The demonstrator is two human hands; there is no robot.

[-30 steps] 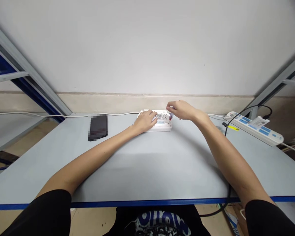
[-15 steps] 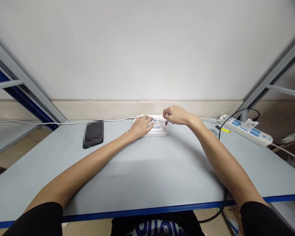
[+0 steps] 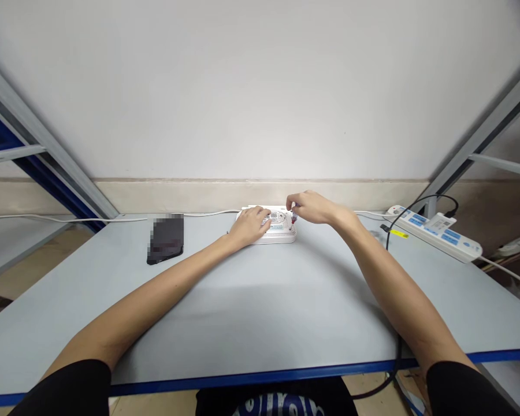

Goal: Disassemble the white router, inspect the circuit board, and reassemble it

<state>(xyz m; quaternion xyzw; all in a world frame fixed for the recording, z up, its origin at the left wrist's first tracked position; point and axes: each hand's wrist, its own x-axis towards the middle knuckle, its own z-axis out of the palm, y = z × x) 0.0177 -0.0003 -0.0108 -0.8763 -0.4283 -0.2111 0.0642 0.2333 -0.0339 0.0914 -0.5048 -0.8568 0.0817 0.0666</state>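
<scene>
One white plastic box [image 3: 281, 234] lies under our loosely spread left hand [image 3: 250, 225], near the back edge; our right hand [image 3: 311, 207] pinches one small red-tipped tool [image 3: 293, 218] at the box's right end; grey tabletop [image 3: 251, 312] stretches to one blue front edge [image 3: 264, 378].

This is an indoor room with plain metal furniture, perhaps a dormitory or a small workroom; which one cannot be told. A bare pale wall [image 3: 260, 92] fills the upper frame, with a beige skirting [image 3: 199, 197] at its foot. Against it stands a grey bench [image 3: 260, 323] with a blue front edge, between a grey post [image 3: 69, 166] at the left and another post [image 3: 481, 130] at the right. A multi-socket power strip [image 3: 453, 238] lies at right; beige floor [image 3: 156, 400] shows at the bottom.
</scene>
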